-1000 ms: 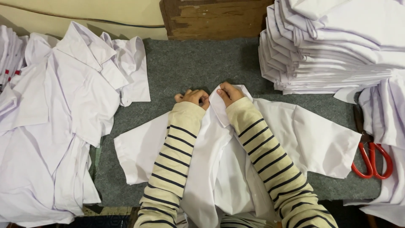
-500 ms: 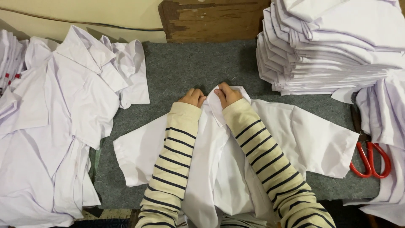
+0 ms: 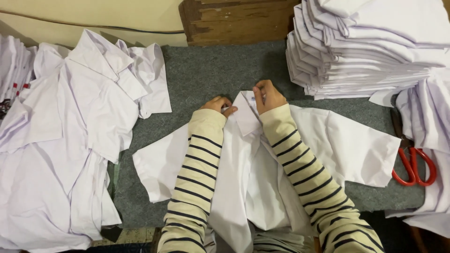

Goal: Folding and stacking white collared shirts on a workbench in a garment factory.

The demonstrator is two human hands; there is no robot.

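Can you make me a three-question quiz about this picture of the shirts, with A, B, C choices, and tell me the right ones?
1. Where do the red-handled scissors lie?
A. at the right edge, by the white cloth
B. on top of the folded stack
C. between the two hands

2. What colour is the mat under the shirt?
A. green
B. grey
C. yellow

3. How is the shirt under the hands?
A. rolled into a ball
B. hung on a hanger
C. spread flat, sleeves out to both sides

Answers:
1 A: the scissors rest at the right, beside white cloth.
2 B: grey mat shows around the shirt.
3 C: it lies flat, with the left hand and right hand at its collar.
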